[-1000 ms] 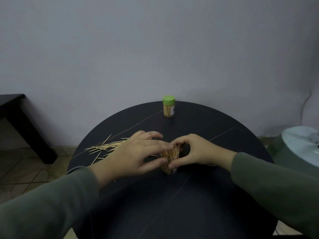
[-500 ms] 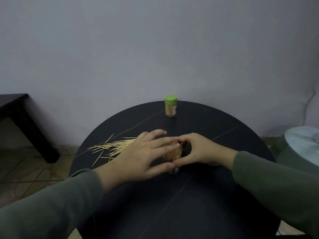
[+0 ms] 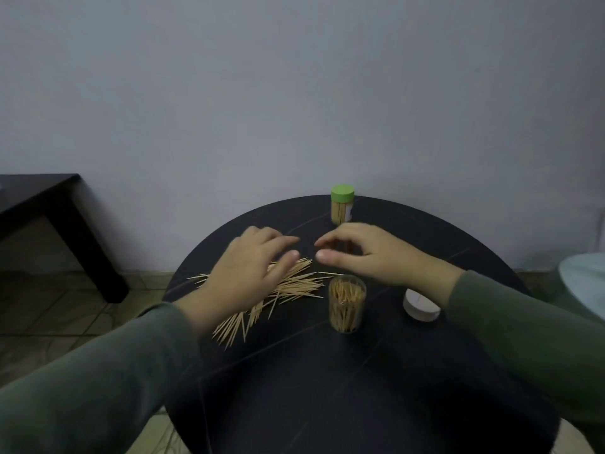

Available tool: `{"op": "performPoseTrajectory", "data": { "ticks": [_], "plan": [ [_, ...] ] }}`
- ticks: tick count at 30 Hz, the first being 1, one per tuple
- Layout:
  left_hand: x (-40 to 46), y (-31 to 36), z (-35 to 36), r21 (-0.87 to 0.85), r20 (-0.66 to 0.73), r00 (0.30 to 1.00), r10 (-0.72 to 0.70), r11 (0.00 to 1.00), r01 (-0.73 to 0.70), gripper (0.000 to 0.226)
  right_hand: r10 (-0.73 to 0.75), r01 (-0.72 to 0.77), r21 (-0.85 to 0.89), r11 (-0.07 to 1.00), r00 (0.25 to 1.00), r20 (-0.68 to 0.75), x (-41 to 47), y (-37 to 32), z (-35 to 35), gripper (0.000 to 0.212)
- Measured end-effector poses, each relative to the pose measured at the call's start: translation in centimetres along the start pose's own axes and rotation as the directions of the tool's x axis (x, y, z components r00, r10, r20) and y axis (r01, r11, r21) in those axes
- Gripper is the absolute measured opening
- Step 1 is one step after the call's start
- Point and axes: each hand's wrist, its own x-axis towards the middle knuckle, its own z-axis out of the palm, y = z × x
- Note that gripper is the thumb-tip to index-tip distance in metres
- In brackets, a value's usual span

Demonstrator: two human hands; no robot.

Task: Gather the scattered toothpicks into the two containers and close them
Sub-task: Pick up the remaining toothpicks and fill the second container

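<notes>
Wooden scattered toothpicks [image 3: 288, 286] lay under the left hand [image 3: 248, 270], fingers relaxed and spread; the right hand [image 3: 370, 253], loosely curled and empty, hovered behind the open clear plastic container [image 3: 346, 304].

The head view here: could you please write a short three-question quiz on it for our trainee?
1. True or false: the jar near the hands has its lid on.
2. Which lid is on the far jar? A) green B) white C) none
3. Fill in: the loose toothpicks lie under the ___ hand.

Key:
1. False. That jar stands open and holds toothpicks; a white lid lies on the table to its right.
2. A. The far jar is capped in green.
3. Left. The left hand is over the pile with fingers spread; the right hand hangs loosely curled beyond the open jar, holding nothing visible.
</notes>
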Motion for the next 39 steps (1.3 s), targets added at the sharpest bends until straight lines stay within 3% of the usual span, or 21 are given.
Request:
{"op": "performPoseTrajectory", "data": {
  "ticks": [3,6,10,12,17,29,39],
  "plan": [
    [-0.1,-4.0,0.4,0.031,0.049,0.965,-0.256,0.966,0.255,0.04,-0.156,0.131,-0.461,0.878,0.988,-0.017,1.3,-4.2,1.1,0.036],
    [-0.8,-7.4,0.3,0.091,0.133,0.902,-0.41,0.912,0.401,0.038,-0.275,0.31,-0.567,0.763,0.95,0.148,2.0,-8.0,4.1,0.036],
    [-2.2,-10.3,-0.4,0.201,0.293,0.827,-0.479,0.877,0.437,0.048,-0.342,0.483,-0.658,0.577,0.875,0.343,3.2,-10.3,9.6,0.052],
    [-3.1,-11.2,-0.8,0.196,0.369,0.785,-0.498,0.867,0.458,0.057,-0.319,0.503,-0.657,0.561,0.864,0.389,4.3,-10.6,11.2,0.06],
    [-4.1,-11.9,-0.8,0.107,0.429,0.788,-0.442,0.891,0.441,0.054,-0.275,0.47,-0.622,0.626,0.879,0.388,5.9,-10.8,12.3,0.048],
    [-3.5,-10.4,1.0,0.057,0.343,0.917,-0.202,0.979,0.194,0.041,-0.148,0.381,-0.757,0.531,0.921,0.359,6.2,-8.9,10.5,0.034],
    [-1.9,-8.5,2.1,0.008,0.315,0.946,-0.079,0.997,0.08,0.035,0.062,0.198,-0.819,0.539,0.96,0.273,6.2,-8.3,8.4,0.012]
  ]
}}
